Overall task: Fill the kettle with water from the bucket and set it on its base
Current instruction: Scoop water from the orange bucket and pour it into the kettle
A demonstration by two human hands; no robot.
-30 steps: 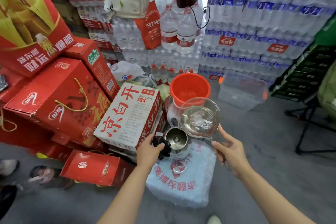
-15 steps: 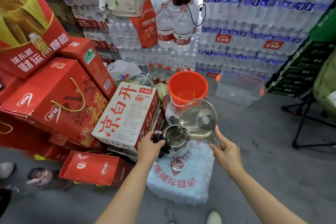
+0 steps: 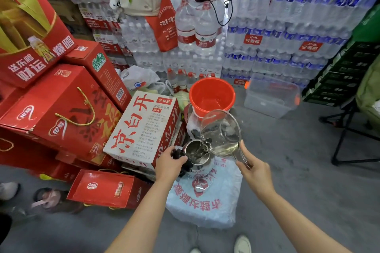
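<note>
A steel kettle (image 3: 196, 155) with its lid open stands on a white printed sack (image 3: 205, 199). My left hand (image 3: 169, 163) grips its black handle. My right hand (image 3: 256, 173) holds the handle of a clear plastic scoop (image 3: 221, 132), tilted over the kettle mouth, and water runs from it into the kettle. Behind the scoop stands an orange bucket (image 3: 212, 94) with a little water in it. The kettle's base is hidden under the kettle or out of sight; I cannot tell which.
A white and red carton (image 3: 144, 127) sits just left of the kettle, with stacked red gift boxes (image 3: 55, 109) beyond. Walls of bottled water (image 3: 287, 26) stand behind. A clear lidded bin (image 3: 271, 94) and a black stand (image 3: 353, 133) are on the grey floor at right.
My right hand brought the scoop down and tipped it over the kettle; water now pours in. My left hand stayed on the kettle handle.
</note>
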